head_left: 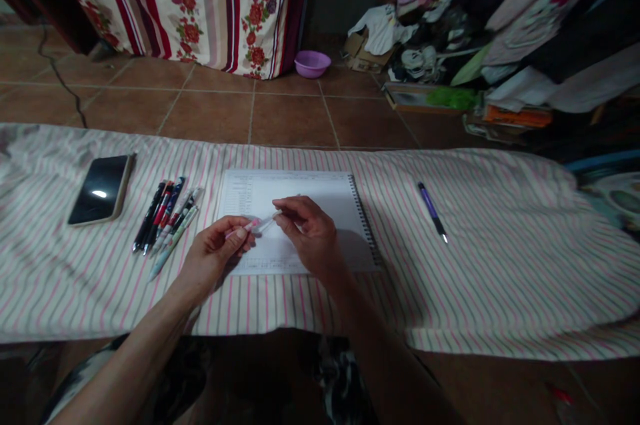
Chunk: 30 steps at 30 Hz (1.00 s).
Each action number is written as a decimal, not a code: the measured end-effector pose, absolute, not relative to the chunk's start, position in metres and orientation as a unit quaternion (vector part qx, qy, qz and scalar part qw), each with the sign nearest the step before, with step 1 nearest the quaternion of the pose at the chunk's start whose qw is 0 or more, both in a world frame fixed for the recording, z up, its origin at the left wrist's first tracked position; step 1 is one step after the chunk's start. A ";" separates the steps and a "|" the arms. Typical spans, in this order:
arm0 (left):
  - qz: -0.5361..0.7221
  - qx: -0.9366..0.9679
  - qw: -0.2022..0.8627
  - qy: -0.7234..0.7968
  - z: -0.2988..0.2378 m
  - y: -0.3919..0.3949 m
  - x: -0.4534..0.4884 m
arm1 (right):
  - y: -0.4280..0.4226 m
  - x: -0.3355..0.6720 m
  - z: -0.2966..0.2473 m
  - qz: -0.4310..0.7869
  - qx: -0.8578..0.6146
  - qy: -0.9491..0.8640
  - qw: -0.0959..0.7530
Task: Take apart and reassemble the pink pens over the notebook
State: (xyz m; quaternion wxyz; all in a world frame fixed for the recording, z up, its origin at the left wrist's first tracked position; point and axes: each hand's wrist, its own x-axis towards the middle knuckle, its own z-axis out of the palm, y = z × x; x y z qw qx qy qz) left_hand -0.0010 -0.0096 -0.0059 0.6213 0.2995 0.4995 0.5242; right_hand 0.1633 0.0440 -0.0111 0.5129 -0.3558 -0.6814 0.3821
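Observation:
Both of my hands hold one clear pen with a pink end (261, 223) over a spiral-bound notebook (320, 193) that lies open on the striped cloth. My left hand (216, 253) pinches the pink end. My right hand (309, 233) pinches the other end with closed fingers. A row of several pens (167, 219) lies just left of the notebook. A single purple pen (433, 211) lies alone to the right of it.
A dark phone (101, 189) lies face up at the far left of the striped cloth (500, 278). Beyond it are a tiled floor, a purple bowl (313, 63), a flowered hanging cloth (200, 5) and a pile of clothes and boxes (475, 31) at the right.

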 end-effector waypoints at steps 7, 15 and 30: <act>0.515 0.291 0.619 0.517 -0.007 -0.012 0.000 | 0.041 0.161 -0.005 0.307 -0.363 -0.716 0.512; 0.515 0.292 0.612 0.524 -0.007 -0.011 0.002 | 0.037 0.161 0.001 0.210 -0.356 -0.755 0.509; 0.519 0.278 0.608 0.533 -0.002 -0.010 0.007 | 0.035 0.156 -0.001 0.157 -0.324 -0.799 0.482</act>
